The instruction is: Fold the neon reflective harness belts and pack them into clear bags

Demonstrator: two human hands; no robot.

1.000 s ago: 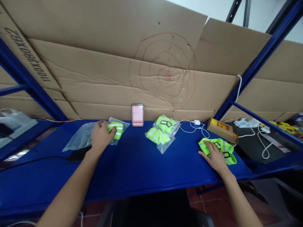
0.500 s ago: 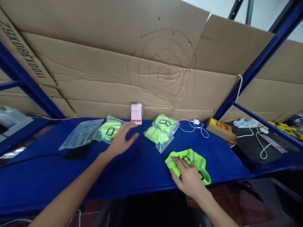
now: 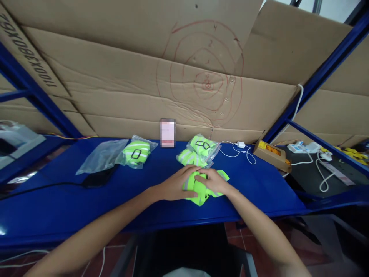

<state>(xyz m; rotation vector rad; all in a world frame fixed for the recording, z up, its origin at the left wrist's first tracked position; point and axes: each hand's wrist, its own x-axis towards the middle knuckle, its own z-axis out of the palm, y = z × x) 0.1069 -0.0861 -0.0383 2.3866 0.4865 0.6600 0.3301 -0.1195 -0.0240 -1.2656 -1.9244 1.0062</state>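
Observation:
A neon-green reflective strap point(image 3: 198, 188) with grey stripes lies bunched up near the middle of the blue table. From the left, my left hand point(image 3: 177, 184) grips it, with the thumb across its front and the fingers behind. My right hand point(image 3: 215, 181) holds the same bundle from the right, fingers curled over the top. Both hands nearly meet there and hide part of the strap. Just behind them are two bagged green straps point(image 3: 198, 148), overlapping in clear plastic. Another bagged strap point(image 3: 137, 153) with a black buckle sits to the left.
Empty clear plastic bags point(image 3: 99, 156) lie at the left, beside a black device point(image 3: 98, 179) with a cable. A phone point(image 3: 167, 132) leans on the cardboard wall point(image 3: 121, 96). At the right are a white charger cable point(image 3: 240, 145) and an open cardboard box point(image 3: 272, 156).
My left hand has come right and down from near the phone onto the loose strap. My right hand has moved the strap left and farther back, and it is now more tightly bunched.

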